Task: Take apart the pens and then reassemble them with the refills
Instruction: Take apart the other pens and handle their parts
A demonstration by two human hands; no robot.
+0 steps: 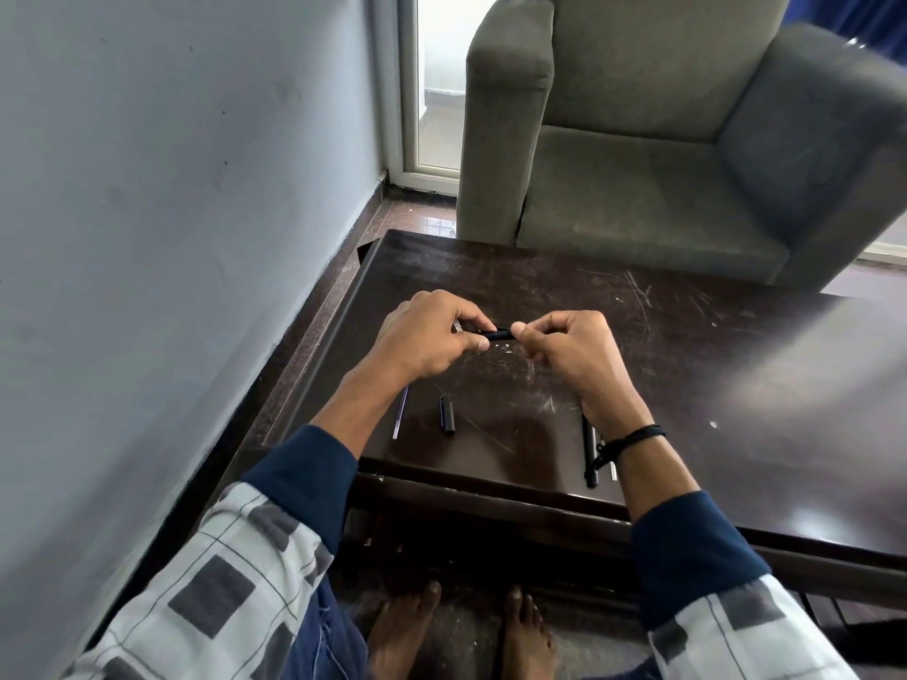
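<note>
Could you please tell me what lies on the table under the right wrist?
A black pen part and a thin pale piece beside it; the wrist covers their far ends.

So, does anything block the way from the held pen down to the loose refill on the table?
Nothing visible does. The refill lies uncovered near the left forearm; the black cap lies apart, to its right.

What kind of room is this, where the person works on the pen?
Probably a home living room: a grey armchair stands behind a low, dark wooden table, and a glass door is in the corner.
</note>
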